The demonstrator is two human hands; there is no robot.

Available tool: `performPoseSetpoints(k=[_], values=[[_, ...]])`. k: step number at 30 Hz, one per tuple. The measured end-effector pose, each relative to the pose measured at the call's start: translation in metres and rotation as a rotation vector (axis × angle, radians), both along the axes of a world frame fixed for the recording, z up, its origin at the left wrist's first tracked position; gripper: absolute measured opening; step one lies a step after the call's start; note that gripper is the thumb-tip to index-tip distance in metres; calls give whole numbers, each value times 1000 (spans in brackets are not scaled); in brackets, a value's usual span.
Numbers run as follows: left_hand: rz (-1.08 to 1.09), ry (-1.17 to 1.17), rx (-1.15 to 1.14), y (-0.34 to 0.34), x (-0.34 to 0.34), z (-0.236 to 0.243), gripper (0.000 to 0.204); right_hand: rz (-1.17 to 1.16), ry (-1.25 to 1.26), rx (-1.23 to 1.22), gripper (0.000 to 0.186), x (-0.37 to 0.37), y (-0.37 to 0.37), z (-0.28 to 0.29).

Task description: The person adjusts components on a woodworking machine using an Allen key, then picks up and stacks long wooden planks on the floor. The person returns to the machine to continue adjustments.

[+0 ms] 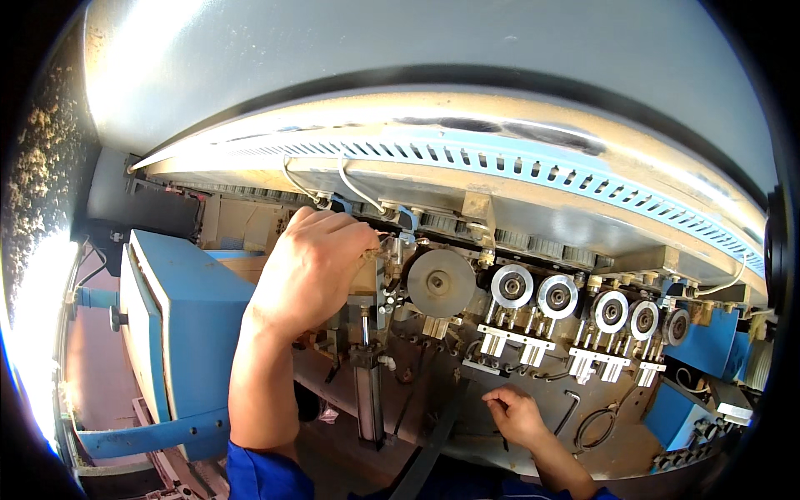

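Observation:
My left hand reaches up into the machine with bent fingers. Its fingertips close on a part beside the metal bracket, but the hand itself hides what they grip. Just right of it sits a large grey disc wheel, and below stands a pneumatic cylinder with a bright rod. Lower down, my right hand hovers over the metal bed, its thumb and fingers curled together. Whatever may be between them is too small to tell. A hex key lies right of that hand.
Several silver-rimmed rollers line the machine to the right. A slotted blue rail runs beneath the raised grey cover. A blue housing stands at left. A coiled black cable and a blue box are at right.

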State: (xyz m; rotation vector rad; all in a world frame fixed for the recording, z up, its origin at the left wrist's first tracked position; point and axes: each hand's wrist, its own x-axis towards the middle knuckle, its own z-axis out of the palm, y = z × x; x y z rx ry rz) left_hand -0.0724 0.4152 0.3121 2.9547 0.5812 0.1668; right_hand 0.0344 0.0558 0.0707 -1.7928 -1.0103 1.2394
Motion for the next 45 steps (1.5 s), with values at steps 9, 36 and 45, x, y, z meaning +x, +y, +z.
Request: performPoseSetpoints(k=[9, 36, 45], values=[[14, 179, -95, 16, 25, 12, 13, -19, 16, -74, 12, 1, -2, 2], [136, -82, 113, -15, -21, 13, 15, -28, 18, -1, 11, 3, 4, -6], [107, 4, -70, 14, 0, 21, 15, -30, 27, 11, 12, 1, 3, -5]])
